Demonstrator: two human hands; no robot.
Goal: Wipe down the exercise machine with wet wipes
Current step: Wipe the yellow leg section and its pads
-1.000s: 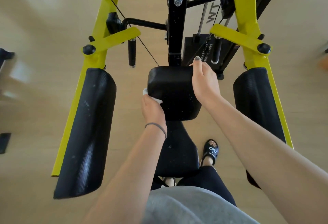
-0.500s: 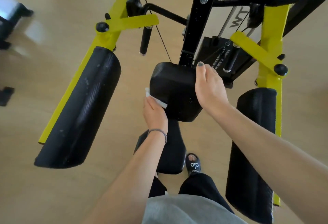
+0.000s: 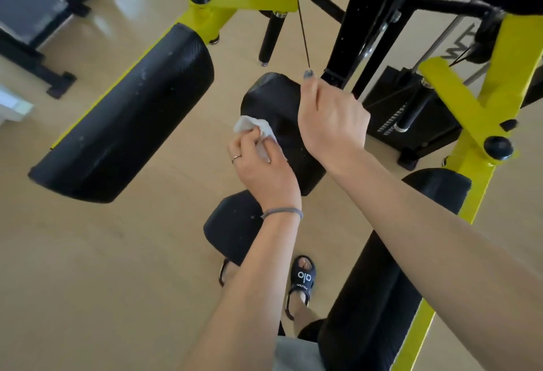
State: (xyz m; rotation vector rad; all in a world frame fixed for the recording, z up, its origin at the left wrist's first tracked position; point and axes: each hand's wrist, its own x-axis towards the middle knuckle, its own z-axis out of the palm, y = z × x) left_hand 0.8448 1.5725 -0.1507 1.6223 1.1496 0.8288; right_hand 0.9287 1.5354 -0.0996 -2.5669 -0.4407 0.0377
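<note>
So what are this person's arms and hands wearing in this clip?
Both forearms are bare, no sleeves in view. The left hand has a thin silver-coloured ring on one finger, and a grey elastic band circles that wrist. The right hand shows no jewellery; its visible fingernail is painted a dark blue-grey.

One head-worn camera looks steeply down, close over the hands, tilted sideways.
</note>
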